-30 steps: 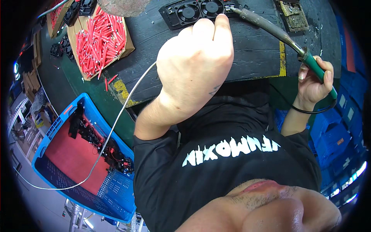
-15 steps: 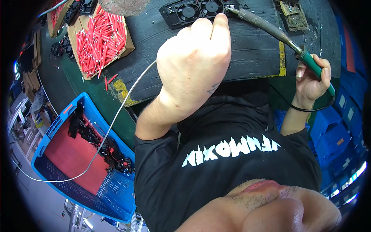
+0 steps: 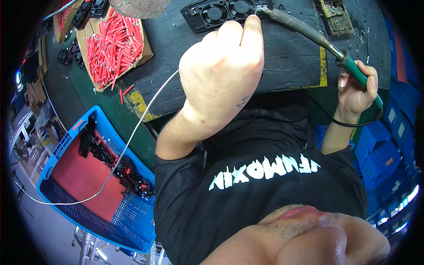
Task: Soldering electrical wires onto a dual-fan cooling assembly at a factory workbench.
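Observation:
My right hand point(image 3: 357, 90) is closed round the green handle of a soldering iron point(image 3: 304, 30). The iron's tip meets the right end of a black twin-fan unit point(image 3: 215, 15), beside small metal contacts and a faint wisp of smoke. Over the lower edge of that unit, my left hand point(image 3: 223, 66) is closed, fingertips hidden beneath it. A thin pale solder wire point(image 3: 154, 95) runs into this hand from the lower left. Its end is out of sight.
Red sleeved pieces point(image 3: 115, 48) fill a cardboard box on the left, with more black fans point(image 3: 70, 54) beyond. A blue crate point(image 3: 95, 185) holding black parts stands at lower left. At upper right lies a tray of yellowish cleaning sponge point(image 3: 338, 20).
The fan unit has shifted very slightly left, and a faint wisp of smoke shows by the iron's tip. Both hands keep nearly the same place and hold.

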A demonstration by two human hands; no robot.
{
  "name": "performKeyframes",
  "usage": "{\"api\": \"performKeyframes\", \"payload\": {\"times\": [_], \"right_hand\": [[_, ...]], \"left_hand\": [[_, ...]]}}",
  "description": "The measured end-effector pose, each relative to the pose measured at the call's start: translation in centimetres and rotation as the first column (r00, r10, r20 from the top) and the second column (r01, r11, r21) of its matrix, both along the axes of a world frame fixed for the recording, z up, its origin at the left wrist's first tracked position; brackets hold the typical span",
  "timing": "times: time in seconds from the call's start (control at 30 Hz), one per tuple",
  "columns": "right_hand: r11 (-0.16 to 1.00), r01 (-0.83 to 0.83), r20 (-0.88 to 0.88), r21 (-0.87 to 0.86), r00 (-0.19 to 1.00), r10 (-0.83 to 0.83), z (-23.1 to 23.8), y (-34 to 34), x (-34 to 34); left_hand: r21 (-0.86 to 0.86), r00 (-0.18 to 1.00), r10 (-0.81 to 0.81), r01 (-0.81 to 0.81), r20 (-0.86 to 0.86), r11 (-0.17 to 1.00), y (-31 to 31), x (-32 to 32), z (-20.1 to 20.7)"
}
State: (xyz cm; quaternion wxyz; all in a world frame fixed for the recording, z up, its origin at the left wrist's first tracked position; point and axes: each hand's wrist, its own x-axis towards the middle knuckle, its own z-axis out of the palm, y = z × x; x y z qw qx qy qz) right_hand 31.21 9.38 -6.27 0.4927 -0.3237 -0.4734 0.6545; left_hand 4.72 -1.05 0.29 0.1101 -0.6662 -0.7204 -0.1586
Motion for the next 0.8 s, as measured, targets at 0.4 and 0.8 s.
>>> {"api": "performKeyframes", "payload": {"times": [0.4,0.8], "right_hand": [[0.998,0.062,0.049,-0.003,0.997,-0.062,1.2,0.4,-0.7],[0.997,-0.013,0.154,0.079,0.988,0.001,2.3,0.4,-0.5]], "left_hand": [[0.107,0.989,-0.009,-0.007,0.147,0.994,-3.0,-0.9,-0.9],[0.099,0.954,0.016,-0.048,0.299,0.994,-3.5,-0.2,-1.6]]}}
